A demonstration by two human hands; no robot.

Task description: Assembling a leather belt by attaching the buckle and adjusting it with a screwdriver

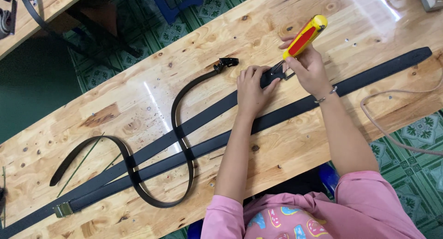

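Knotty pine boards made up the long workbench [138, 105], glossy under the light. Across it lay two long black belts [194, 149], flat, pliant, likely light and easy to pin near an end. The left hand [251, 89] pressed flat on the belt end [267, 77] by its metal buckle [282, 72]. The right hand [309, 68] was closed around a yellow-and-red tool [305, 35], tip at the buckle.

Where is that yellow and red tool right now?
In the head view, upper right of centre: the yellow and red tool is in the right hand, tip down at the belt buckle.
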